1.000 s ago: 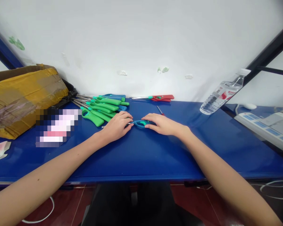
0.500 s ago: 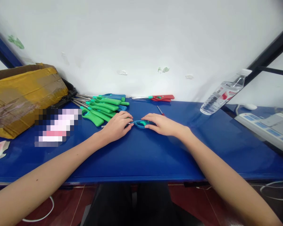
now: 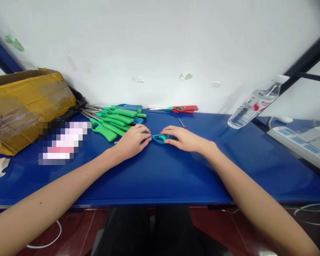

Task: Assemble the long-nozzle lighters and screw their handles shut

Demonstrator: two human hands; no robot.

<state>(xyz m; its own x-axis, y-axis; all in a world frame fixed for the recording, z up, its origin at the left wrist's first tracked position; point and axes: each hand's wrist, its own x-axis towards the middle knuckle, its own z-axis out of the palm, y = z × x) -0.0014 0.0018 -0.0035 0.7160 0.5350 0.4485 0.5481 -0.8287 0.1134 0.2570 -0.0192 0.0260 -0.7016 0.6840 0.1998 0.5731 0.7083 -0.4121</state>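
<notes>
A white wall [image 3: 160, 46] backs the blue table [image 3: 162, 177], and near its middle your two hands meet over the blue lighter [image 3: 162, 137]. Your left hand [image 3: 134, 140] is pinched around its narrow metal end, as far as the fingers let you see; your right hand [image 3: 184, 138] has its fingers closed on the handle, with the loop showing between them. This one looks mid-handling, neither set down nor let go. Green lighters [image 3: 122, 112] lie heaped just beyond your left hand, with some blue ones [image 3: 128, 106] among them, and red lighters [image 3: 185, 108] lie along the wall; you cannot tell from their looks which are dealt with and which are left. For moving, you have a broad stretch of table down to the front edge, and more to your right, towards the bottle [image 3: 250, 106] and power strip [image 3: 301, 142]. The left is tighter, where the box [image 3: 29, 106] and green lighters crowd in, and a thin tool [image 3: 181, 122] lies just behind your right hand
</notes>
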